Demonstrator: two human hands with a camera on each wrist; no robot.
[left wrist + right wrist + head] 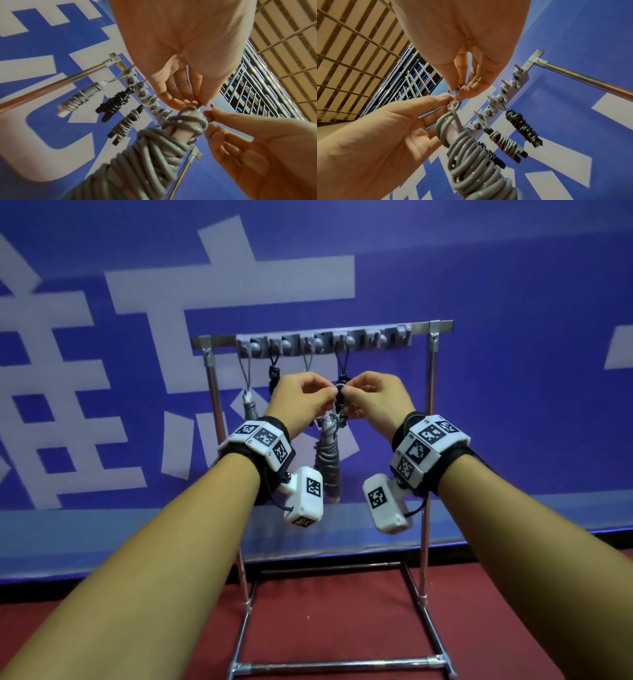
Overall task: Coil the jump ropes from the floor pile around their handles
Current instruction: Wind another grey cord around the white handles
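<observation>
Writing: large white characters are printed on the blue banner (479, 302) behind the rack, only parts of them in view and none read with certainty. Black-and-white square marker codes are seen on the white wrist bands (263, 441).

A grey jump rope (327, 463) is held up in front of the rack (430, 405) — smooth, glossy cord, round in section, wound in tight overlapping turns around pale handles. Its long axis runs near vertical in the head view, the loop end up at the hands, the handle ends hanging down. A thin loop of cord (456, 104) stands out from the top of the coil.

Left hand (301, 402): fingertips are pressed together in a pinch on that loop. Right hand (373, 398): thumb and forefinger are likewise pinched on the loop, the remaining fingers loosely curled. The two hands nearly touch above the coil.

Rack — shiny metal tubes, a pale grey plastic hook strip (322, 340) along the top bar. Four coiled ropes are hung from its hooks by thin loops: a grey one (80, 97), a black one (113, 104), a grey-on-black one (125, 123), and another black one (521, 125).

Floor (342, 628): dark red, matte.
</observation>
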